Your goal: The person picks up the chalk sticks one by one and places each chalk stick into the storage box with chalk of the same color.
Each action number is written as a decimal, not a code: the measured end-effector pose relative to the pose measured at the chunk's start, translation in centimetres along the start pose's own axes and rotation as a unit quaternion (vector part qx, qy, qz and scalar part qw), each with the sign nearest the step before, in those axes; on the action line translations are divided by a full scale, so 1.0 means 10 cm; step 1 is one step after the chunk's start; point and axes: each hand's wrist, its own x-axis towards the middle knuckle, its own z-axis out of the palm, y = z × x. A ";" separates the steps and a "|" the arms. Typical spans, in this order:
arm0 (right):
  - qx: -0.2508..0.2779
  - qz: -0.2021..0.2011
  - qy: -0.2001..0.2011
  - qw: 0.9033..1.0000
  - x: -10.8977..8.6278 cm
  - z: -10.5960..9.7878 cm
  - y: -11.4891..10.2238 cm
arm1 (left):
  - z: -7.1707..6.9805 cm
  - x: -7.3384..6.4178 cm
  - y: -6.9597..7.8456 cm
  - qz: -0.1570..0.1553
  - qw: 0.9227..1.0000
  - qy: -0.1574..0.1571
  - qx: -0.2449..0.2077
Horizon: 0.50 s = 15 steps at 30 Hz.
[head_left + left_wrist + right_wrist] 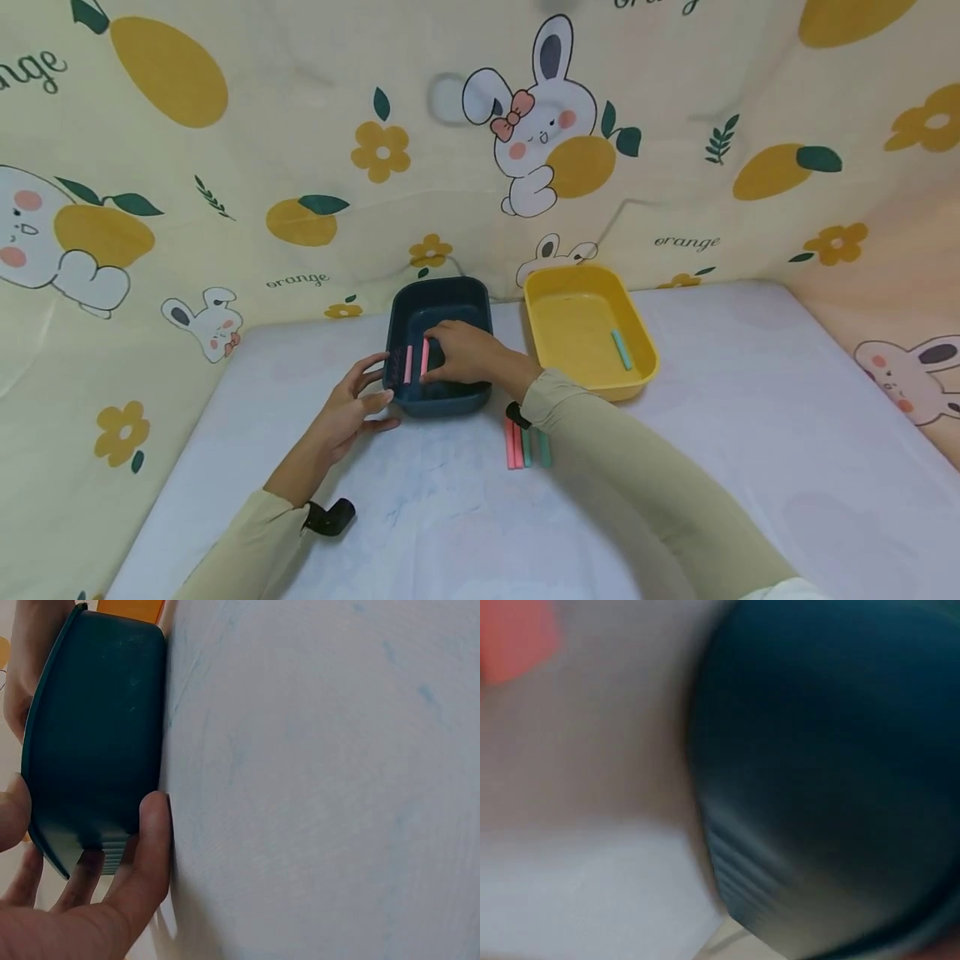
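Note:
My right hand (pixel 467 354) reaches over the dark blue basin (pixel 442 407) and pinches a pink chalk stick (pixel 424 357) between thumb and fingers. Beside it in the basin lies another pink chalk stick (pixel 408 364). My left hand (pixel 351 414) touches the basin's left end with spread fingers, seen close up in the left wrist view, where the fingers (pixel 154 840) rest against the dark wall (pixel 97 727). In the right wrist view the basin's outer side (pixel 817 772) fills much of the frame, blurred, and the right hand's fingers are hidden.
A yellow basin (pixel 577 333) stands to the right, with a green chalk stick (pixel 622 349) inside. Pink chalk sticks (pixel 513 446) and green chalk sticks (pixel 544 448) lie on the white table (pixel 450 525), partly under the right forearm. A patterned cloth (pixel 300 125) hangs behind.

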 end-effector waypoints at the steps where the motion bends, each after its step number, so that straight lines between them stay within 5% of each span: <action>1: -0.005 0.002 -0.002 1.000 0.02 0.01 -0.01 | 0.00 0.01 0.00 0.000 1.000 -0.001 0.000; 15: -0.102 0.001 0.008 0.995 0.22 0.23 -0.10 | -0.01 0.00 -0.01 0.009 1.000 -0.007 0.005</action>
